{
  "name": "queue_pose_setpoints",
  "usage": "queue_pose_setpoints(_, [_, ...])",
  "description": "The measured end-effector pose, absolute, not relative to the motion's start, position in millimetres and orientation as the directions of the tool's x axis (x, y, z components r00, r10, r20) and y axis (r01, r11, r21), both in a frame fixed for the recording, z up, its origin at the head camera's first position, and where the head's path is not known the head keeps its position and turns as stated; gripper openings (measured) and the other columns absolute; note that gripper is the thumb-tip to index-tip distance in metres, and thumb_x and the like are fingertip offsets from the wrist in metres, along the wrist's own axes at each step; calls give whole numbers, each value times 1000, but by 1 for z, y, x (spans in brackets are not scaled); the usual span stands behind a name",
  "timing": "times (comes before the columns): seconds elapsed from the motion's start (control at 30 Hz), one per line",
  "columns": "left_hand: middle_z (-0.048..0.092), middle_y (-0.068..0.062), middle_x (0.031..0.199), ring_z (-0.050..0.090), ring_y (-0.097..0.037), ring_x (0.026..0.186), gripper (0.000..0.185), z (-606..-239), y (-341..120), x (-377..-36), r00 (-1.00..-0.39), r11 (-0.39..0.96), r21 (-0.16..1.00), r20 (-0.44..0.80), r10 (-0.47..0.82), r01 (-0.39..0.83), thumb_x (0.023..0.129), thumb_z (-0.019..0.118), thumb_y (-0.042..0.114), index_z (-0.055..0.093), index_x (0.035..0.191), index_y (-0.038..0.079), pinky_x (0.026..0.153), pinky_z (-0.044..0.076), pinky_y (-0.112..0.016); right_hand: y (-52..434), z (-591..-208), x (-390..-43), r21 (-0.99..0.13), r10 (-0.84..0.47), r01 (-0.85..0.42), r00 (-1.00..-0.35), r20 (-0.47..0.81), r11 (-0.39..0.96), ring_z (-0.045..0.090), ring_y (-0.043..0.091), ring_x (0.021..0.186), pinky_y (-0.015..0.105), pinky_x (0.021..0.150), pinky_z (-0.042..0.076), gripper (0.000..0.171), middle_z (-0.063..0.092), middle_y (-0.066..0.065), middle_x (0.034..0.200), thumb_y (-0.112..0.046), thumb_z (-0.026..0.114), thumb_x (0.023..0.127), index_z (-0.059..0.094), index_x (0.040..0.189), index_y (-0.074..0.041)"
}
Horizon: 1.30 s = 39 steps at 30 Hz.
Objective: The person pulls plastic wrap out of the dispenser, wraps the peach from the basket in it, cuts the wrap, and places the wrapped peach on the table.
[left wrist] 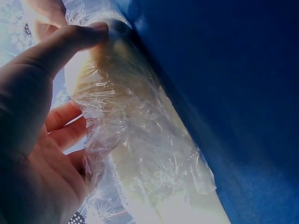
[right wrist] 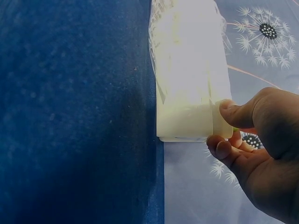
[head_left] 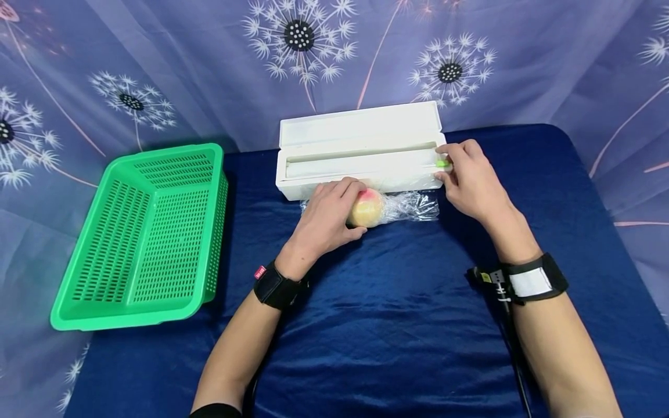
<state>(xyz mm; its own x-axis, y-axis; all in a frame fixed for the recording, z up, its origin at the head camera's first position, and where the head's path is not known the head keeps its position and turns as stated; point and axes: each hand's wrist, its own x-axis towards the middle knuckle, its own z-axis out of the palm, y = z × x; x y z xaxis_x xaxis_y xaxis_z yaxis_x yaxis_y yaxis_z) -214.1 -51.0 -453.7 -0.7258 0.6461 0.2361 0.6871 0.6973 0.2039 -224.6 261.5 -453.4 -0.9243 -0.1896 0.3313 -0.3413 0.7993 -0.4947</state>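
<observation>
A yellow and pink peach [head_left: 367, 208] lies against the front of a long white cling film box [head_left: 360, 184], with clear cling film [head_left: 410, 206] around it and stretching off to its right. My left hand [head_left: 328, 216] grips the peach from the left, thumb on the near side; the left wrist view shows the crinkled film [left wrist: 135, 116] over it. At the box's right end, my right hand [head_left: 473, 177] pinches a small green slide cutter [head_left: 442, 164] between thumb and fingers. Most of the cutter is hidden by the fingers in the right wrist view.
The box's lid [head_left: 360, 125] stands raised at the back, and a white roll [head_left: 360, 164] lies inside. A green plastic basket [head_left: 211, 232] stands on the left of the blue cloth [head_left: 387, 325]. Behind hangs a purple curtain [head_left: 209, 52] with dandelion prints. A black cable [head_left: 514, 354] runs beside the right forearm.
</observation>
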Motion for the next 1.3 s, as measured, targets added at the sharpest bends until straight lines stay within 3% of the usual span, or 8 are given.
queue_pose_setpoints(0.33, [63, -4, 137, 60, -27, 126, 75, -450, -55, -214, -759, 703, 292, 172, 628, 648, 81, 90, 46, 56, 141, 16, 106, 43, -47, 262, -455, -225, -492, -196, -342, -926, 324, 801, 51, 41, 94, 53, 80, 45, 42, 53, 29, 111, 4, 69, 98, 58, 137, 11])
queue_pose_setpoints(0.73, [67, 3, 118, 62, -14, 90, 62, -452, -59, -218, -777, 673, 447, 84, 624, 589, 86, 83, 47, 61, 134, 14, 85, 50, -37, 261, -454, -224, -499, -191, -320, -937, 293, 805, 56, 39, 90, 52, 79, 47, 44, 49, 29, 115, 2, 70, 98, 59, 140, 8])
queue_pose_setpoints(1.0, [66, 5, 113, 60, -13, 87, 57, -455, -61, -222, -801, 684, 525, -7, 598, 506, 94, 75, 50, 61, 138, 17, 76, 50, -32, 261, -454, -224, -497, -198, -327, -934, 296, 804, 55, 36, 86, 50, 78, 46, 42, 48, 26, 114, 3, 70, 98, 61, 139, 6])
queue_pose_setpoints(1.3, [65, 8, 102, 60, -13, 81, 50, -456, -61, -225, -797, 670, 566, -38, 603, 480, 95, 71, 53, 66, 130, 18, 72, 50, -32, 260, -448, -221, -493, -220, -323, -941, 258, 808, 57, 33, 84, 49, 76, 46, 39, 45, 23, 117, -4, 69, 101, 61, 138, 6])
